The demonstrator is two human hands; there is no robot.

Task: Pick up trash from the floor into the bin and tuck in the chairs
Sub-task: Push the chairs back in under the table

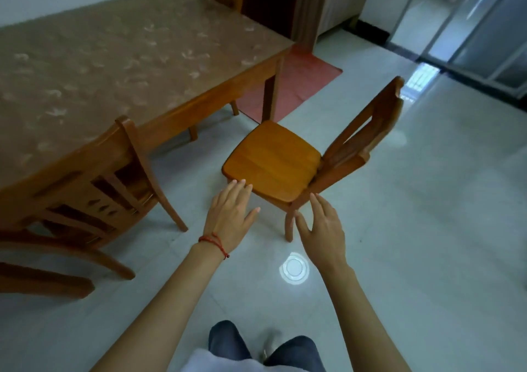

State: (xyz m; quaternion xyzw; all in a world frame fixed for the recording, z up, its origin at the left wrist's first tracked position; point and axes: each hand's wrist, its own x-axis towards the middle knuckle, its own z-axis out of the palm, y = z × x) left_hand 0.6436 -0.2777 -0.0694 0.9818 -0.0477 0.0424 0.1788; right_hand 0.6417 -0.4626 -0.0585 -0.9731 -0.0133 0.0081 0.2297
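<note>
Both hands reach out with fingers spread and holding nothing, the left hand (231, 212) and right hand (322, 229) just short of a wooden chair (273, 160) standing clear of the table (114, 66) beyond them. Tucking-in looks underway; next, a grip on the seat and a push toward the table.
</note>
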